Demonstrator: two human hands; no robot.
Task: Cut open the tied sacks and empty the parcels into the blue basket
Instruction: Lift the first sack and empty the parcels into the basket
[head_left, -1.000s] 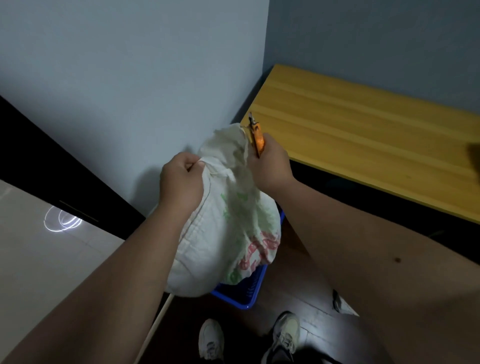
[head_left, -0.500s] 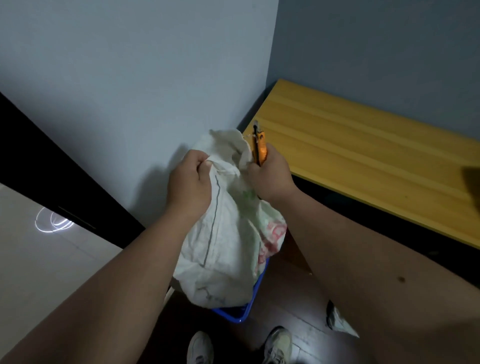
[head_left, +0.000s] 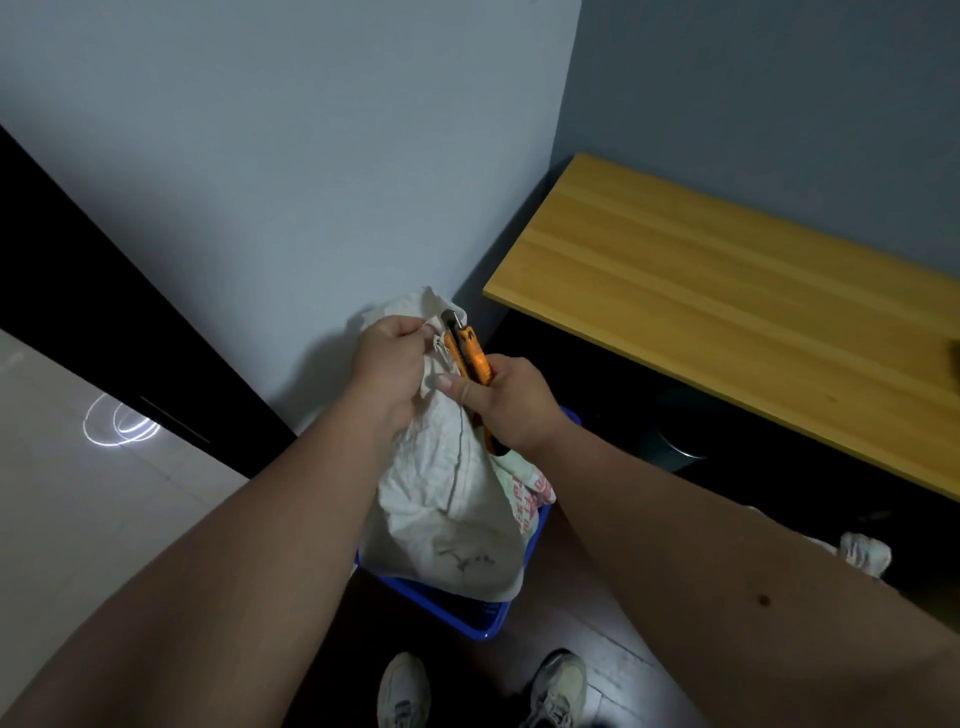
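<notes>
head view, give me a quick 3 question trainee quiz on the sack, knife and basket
1. True or false: the left hand grips the neck of the white sack.
2. Which tool does the right hand hold? A) scissors B) orange utility knife C) pliers
3. Fill in: the sack's bottom rests in the ____ basket.

Key
1. True: its fingers bunch the cloth at the top.
2. B: the orange utility knife points up beside the sack's neck.
3. Blue: the blue basket stands on the dark floor below the sack, beside the wooden table.
</notes>
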